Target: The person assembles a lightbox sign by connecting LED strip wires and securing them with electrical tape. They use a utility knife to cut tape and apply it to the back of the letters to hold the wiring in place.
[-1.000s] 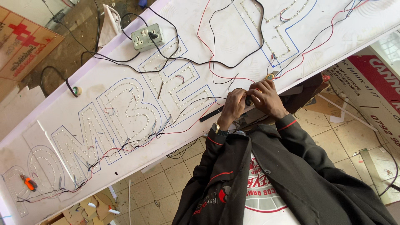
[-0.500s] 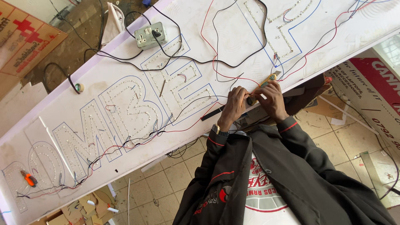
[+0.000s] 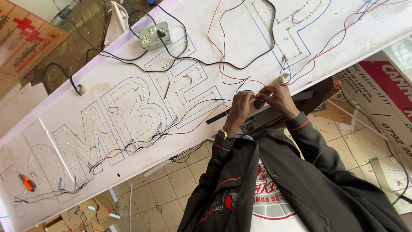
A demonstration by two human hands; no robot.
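Both hands had shifted slightly rightward along the long white sign board point(image 3: 128, 86); left hand point(image 3: 240, 107) and right hand point(image 3: 277, 96) pinched a small dark round part point(image 3: 257, 103) at its near edge.

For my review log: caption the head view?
Both hands, left hand and right hand, pinch a small dark part over the white sign board.
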